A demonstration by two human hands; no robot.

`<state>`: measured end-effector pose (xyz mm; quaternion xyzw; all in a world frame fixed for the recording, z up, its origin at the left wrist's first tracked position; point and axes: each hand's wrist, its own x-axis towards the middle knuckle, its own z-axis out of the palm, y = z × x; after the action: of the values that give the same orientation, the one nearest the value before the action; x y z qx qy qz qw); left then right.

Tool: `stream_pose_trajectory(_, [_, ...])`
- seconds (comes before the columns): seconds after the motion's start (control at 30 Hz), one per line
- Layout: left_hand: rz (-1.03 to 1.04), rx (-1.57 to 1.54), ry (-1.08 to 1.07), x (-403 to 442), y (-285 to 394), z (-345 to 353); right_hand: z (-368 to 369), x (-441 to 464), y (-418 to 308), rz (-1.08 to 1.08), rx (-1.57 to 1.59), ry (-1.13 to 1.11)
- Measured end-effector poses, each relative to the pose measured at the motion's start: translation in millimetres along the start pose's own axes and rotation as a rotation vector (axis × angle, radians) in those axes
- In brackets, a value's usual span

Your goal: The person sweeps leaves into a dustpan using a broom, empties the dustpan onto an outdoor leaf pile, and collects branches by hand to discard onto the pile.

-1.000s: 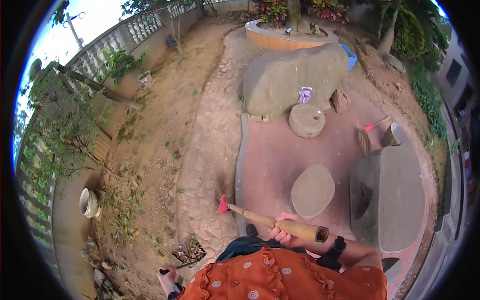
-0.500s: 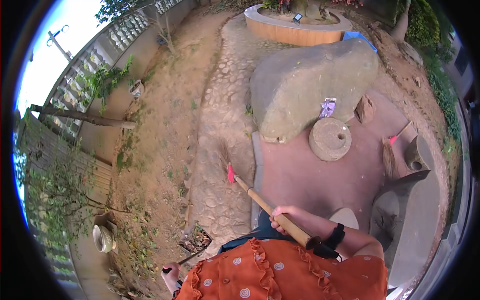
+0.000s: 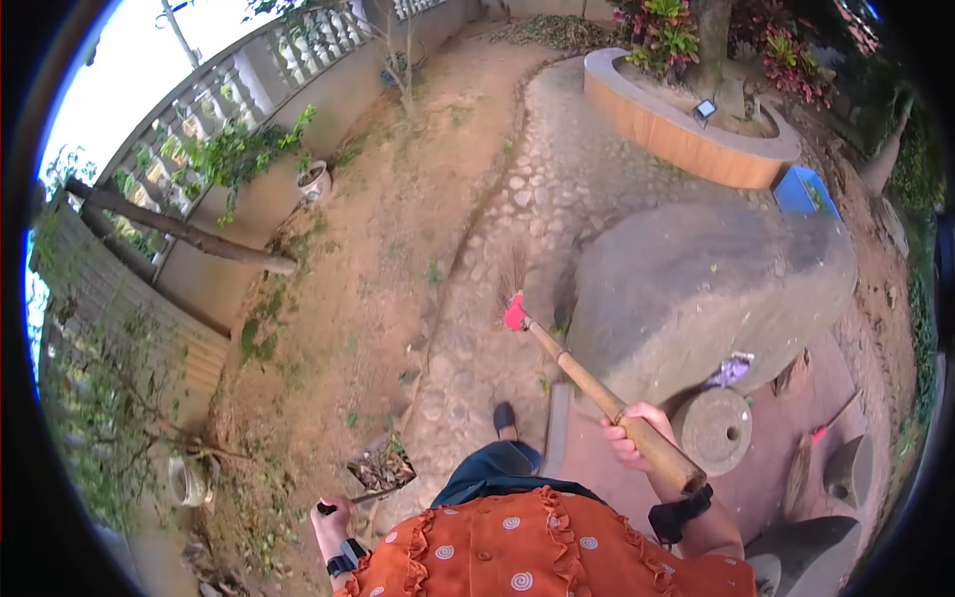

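Note:
My right hand (image 3: 640, 435) is closed around the thick bamboo handle of a broom (image 3: 579, 374). A red binding joins the handle to thin twig bristles, which rest over the cobbled path (image 3: 468, 343) ahead of me. At lower left, my left hand (image 3: 332, 519) grips the dark handle of a dustpan (image 3: 403, 486). Dry leaves (image 3: 380, 466) lie in the pan, low beside the path's left edge. The bristles are well apart from the dustpan.
A large boulder (image 3: 696, 289) stands right of the path, with a round millstone (image 3: 712, 432) before it. A second broom (image 3: 799, 473) leans farther right. Ahead are a curved planter (image 3: 686, 149) and a blue box (image 3: 804, 191). Bare soil and a potted plant (image 3: 314, 181) lie left.
The view has shifted forward along the path, and a shoe now shows below me. My right hand and the broom have moved forward and right; both hands keep their hold.

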<state>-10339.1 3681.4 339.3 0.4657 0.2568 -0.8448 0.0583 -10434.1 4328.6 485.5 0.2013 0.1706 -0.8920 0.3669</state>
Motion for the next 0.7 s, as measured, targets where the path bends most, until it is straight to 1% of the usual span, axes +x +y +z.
stream_pose_trajectory(0.07, [0.193,0.083,0.07,76,-16,53,6,40,-57,-0.053,0.073,-0.032])
stream_pose_trajectory(0.1, [0.225,0.15,0.0,103,-35,77,14,56,-89,-0.052,0.052,-0.023])
stream_pose_trajectory(0.13, [0.231,0.462,-0.102,153,-15,93,21,74,-119,-0.062,0.089,-0.031])
stream_pose_trajectory(0.17, [0.279,0.803,-0.201,201,4,109,26,89,-146,-0.067,0.138,-0.038])
stream_pose_trajectory(0.2, [0.361,1.091,-0.297,230,-13,136,33,103,-171,-0.073,0.196,-0.043])
stream_pose_trajectory(0.23, [0.364,0.989,-0.269,257,-31,162,38,112,-199,-0.077,0.211,-0.018])
stream_pose_trajectory(0.27, [0.275,0.736,-0.125,281,-47,193,41,124,-226,-0.089,0.222,-0.026])
stream_pose_trajectory(0.3, [0.227,0.426,0.027,286,-99,234,43,135,-256,-0.085,0.153,0.02])
stream_pose_trajectory(0.33, [0.229,0.136,0.178,274,-183,283,44,147,-286,-0.078,0.081,0.069])
stream_pose_trajectory(0.37, [0.161,0.148,0.124,308,-187,304,45,160,-317,-0.071,0.065,0.101])
stream_pose_trajectory(0.4, [0.158,0.151,0.111,331,-213,330,46,175,-349,-0.076,0.06,0.09])
stream_pose_trajectory(0.47, [0.148,0.151,0.056,375,-272,378,47,207,-423,-0.097,-0.01,0.174])
stream_pose_trajectory(0.5, [0.111,0.136,0.106,397,-305,405,47,223,-465,-0.058,0.013,0.19])
stream_pose_trajectory(0.53, [0.121,0.127,0.101,424,-314,415,47,238,-504,-0.045,0.01,0.185])
stream_pose_trajectory(0.57, [0.306,0.557,-0.045,469,-313,430,50,256,-545,-0.058,0.002,0.218])
stream_pose_trajectory(0.6, [0.492,0.991,-0.199,504,-327,458,56,273,-584,-0.08,-0.002,0.25])
stream_pose_trajectory(0.63, [0.099,0.15,0.069,470,-432,513,64,289,-621,-0.097,-0.029,0.309])
stream_pose_trajectory(0.7, [0.096,0.162,0.067,504,-490,577,86,322,-693,-0.136,-0.045,0.309])
